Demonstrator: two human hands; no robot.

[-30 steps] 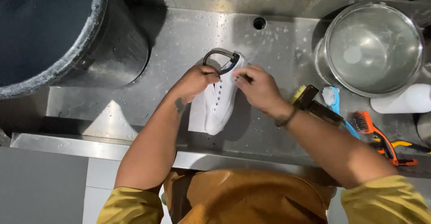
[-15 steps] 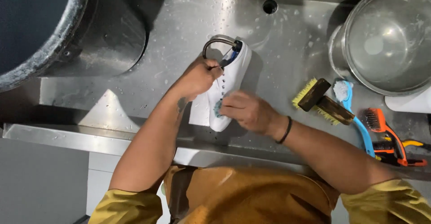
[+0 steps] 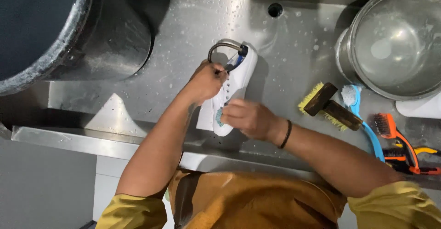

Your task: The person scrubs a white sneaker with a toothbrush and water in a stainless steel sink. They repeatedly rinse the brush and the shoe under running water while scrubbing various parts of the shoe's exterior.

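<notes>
Both hands on a white shoe (image 3: 239, 73) lying in a wet steel sink (image 3: 294, 41), toe end toward the front edge. Left hand (image 3: 205, 80) clamped on the shoe's side near the opening, fingers curled tight. Right hand (image 3: 245, 119) closed over the toe end, pressed against something small and teal (image 3: 219, 117) on the shoe, too hidden to identify. Black band (image 3: 286, 134) on the right wrist. Curved grey hoop (image 3: 218, 47) at the shoe's heel, touching it. Large dark tub (image 3: 105, 41) at upper left, well apart from the shoe. Steel pot (image 3: 395, 41) at upper right. Yellow-bristled scrub brush (image 3: 326, 106) with a dark wooden back to the right of the shoe, a blue-handled brush (image 3: 363, 114) just beside it, an orange-handled brush (image 3: 395, 139) further right. Drain hole (image 3: 275, 10) in the sink above the shoe. Water drops scattered across the steel. Mustard-yellow sleeves (image 3: 395, 206) at the bottom edge.
</notes>
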